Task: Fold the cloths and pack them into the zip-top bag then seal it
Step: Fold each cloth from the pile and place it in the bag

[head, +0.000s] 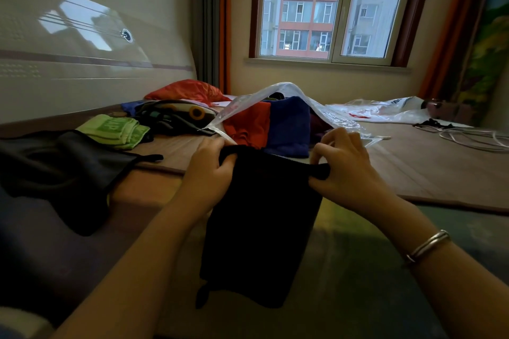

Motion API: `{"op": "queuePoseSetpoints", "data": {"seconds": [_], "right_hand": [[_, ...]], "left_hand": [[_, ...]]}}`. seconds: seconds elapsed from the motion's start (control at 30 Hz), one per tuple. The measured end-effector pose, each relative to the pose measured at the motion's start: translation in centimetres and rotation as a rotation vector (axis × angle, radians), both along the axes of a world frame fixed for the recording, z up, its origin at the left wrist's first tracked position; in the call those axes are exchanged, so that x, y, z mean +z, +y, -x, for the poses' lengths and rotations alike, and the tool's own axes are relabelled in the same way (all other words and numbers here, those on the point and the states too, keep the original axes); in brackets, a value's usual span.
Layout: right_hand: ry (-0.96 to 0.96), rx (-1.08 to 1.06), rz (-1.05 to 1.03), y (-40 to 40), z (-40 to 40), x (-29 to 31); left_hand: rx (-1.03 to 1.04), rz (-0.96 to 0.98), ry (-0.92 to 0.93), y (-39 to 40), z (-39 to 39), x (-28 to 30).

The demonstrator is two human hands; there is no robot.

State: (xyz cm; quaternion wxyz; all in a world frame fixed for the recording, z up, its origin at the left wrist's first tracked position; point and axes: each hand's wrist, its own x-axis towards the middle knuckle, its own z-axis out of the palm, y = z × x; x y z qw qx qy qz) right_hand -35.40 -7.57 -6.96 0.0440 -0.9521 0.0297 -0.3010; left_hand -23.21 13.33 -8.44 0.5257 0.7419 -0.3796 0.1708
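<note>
Holding the dark cloth [261, 217] by its top edge, I have my left hand [212, 162] clamped on the left corner and my right hand [344, 165] pinching the right corner, so the top edge runs left to right between them and the rest hangs straight down toward me, its long axis vertical. The zip-top bag [275, 96] lies on the bed [429, 162] just beyond my hands, its mouth propped open and facing me; the near lip sits right behind my knuckles, and my right fingers look to be touching the plastic, though I cannot tell if they grip it. Inside, a red cloth [248, 124] and a blue cloth [289, 126] already stand side by side, red on the left.

The move ahead turns on this: the opening is directly forward of the cloth and about level with its held edge, neither hand clearly nearer. I judge the hanging length needs folding up before it goes forward into the mouth.

Off to my left lie a green cloth [115, 129] and a black cloth [66, 165], still unpacked. A second plastic bag [385, 110] lies farther right.
</note>
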Motion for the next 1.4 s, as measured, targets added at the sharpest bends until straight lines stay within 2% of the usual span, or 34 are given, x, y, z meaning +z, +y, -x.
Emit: {"op": "queuePoseSetpoints", "data": {"seconds": [0.03,0.13,0.2,0.27,0.37,0.43,0.5,0.53,0.63,0.73,0.83,0.93,1.03,1.1,1.17,1.2,1.27,1.33,1.4], "right_hand": [[0.011,0.033,-0.163,-0.3,-0.2,-0.2],[0.041,0.200,-0.956,0.1,-0.7,-1.0],[0.145,0.269,-1.378,0.6,-1.3,-2.1],[0.358,0.311,-1.488,0.8,-1.5,-3.3],[0.708,0.365,-1.383,0.8,-1.1,-4.2],[0.699,0.383,-1.407,0.8,-0.9,-3.9],[0.498,0.399,-1.565,1.0,-1.0,-3.2],[0.379,0.385,-1.607,1.3,-1.1,-2.7],[0.164,0.266,-1.490,1.5,-0.9,-1.5],[0.081,0.240,-1.511,1.2,-0.5,-0.4],[0.032,0.231,-1.545,0.7,-0.1,0.7],[0.055,0.188,-1.426,0.1,0.0,0.9],[-0.050,0.009,-1.291,0.2,-0.5,0.5],[-0.042,0.090,-1.272,0.4,-0.5,0.6],[0.119,0.232,-1.188,0.8,-0.2,0.9],[0.200,0.255,-1.083,1.0,-0.1,0.8],[0.255,0.168,-0.734,0.9,-0.3,0.5],[0.174,0.049,-0.432,0.5,-0.8,0.2],[0.054,-0.042,-0.266,0.1,-1.2,0.4]], "left_hand": [[-0.042,0.023,0.069,0.2,0.0,0.1],[-0.169,0.138,0.322,0.3,0.5,0.2],[-0.211,0.231,0.441,0.0,0.8,0.2],[-0.233,0.355,0.570,-0.3,1.0,0.2],[-0.188,0.512,0.702,0.0,0.3,0.5],[-0.034,0.461,0.651,0.3,-1.3,0.0],[0.096,0.296,0.688,0.5,-2.1,-0.6],[0.089,0.222,0.791,0.5,-2.1,-0.9],[-0.185,0.081,1.093,0.7,-1.1,-1.7],[-0.378,0.035,1.143,0.6,-1.0,-1.9],[-0.406,0.138,1.008,0.3,-0.1,-0.9],[-0.310,0.224,0.807,0.7,-0.6,-0.2],[-0.238,0.118,0.688,1.2,-0.9,0.0],[-0.197,-0.015,0.623,1.0,-0.4,0.2],[-0.081,-0.204,0.467,0.6,0.1,0.2],[-0.014,-0.282,0.369,0.5,0.1,0.3],[0.103,-0.355,0.217,0.3,0.0,0.3],[0.190,-0.367,0.124,0.5,0.0,0.6],[0.272,-0.341,0.046,0.7,0.2,0.9]]}}
